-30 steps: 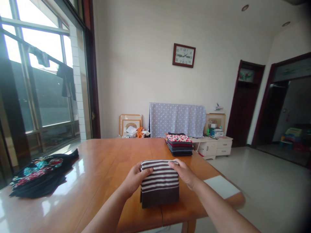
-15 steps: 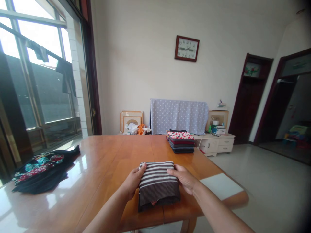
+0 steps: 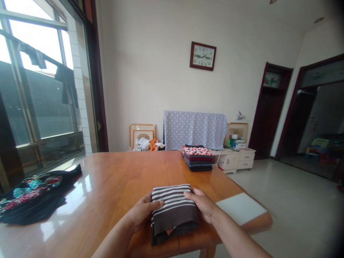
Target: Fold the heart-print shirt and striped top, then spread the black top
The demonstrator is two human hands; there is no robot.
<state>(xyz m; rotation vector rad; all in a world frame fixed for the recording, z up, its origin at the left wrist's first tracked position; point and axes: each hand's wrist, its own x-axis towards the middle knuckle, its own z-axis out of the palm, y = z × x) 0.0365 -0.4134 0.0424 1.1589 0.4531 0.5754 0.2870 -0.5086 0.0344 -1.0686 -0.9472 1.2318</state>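
A folded knit garment (image 3: 174, 204) with dark and white stripes and a dark ribbed band lies at the near edge of the wooden table (image 3: 126, 172). My left hand (image 3: 143, 211) grips its left side, thumb on top. On the right side, my right hand (image 3: 200, 202) holds it the same way, with the fingers tucked around the edge and partly hidden. A bit of red shows inside the fold at the ribbed end. Farther back stands a stack of folded clothes (image 3: 197, 159), topped by a red-and-white patterned piece.
A black garment with a colourful pattern (image 3: 34, 193) lies loosely on the table's left. A pale flat sheet (image 3: 242, 208) rests near the right corner. Beyond the table are a low white cabinet (image 3: 236, 159) and a polka-dot cloth (image 3: 195, 129) draped over something.
My left hand has shifted down the garment's left side, its thumb now lying across the stripes. The view has turned slightly to the right.
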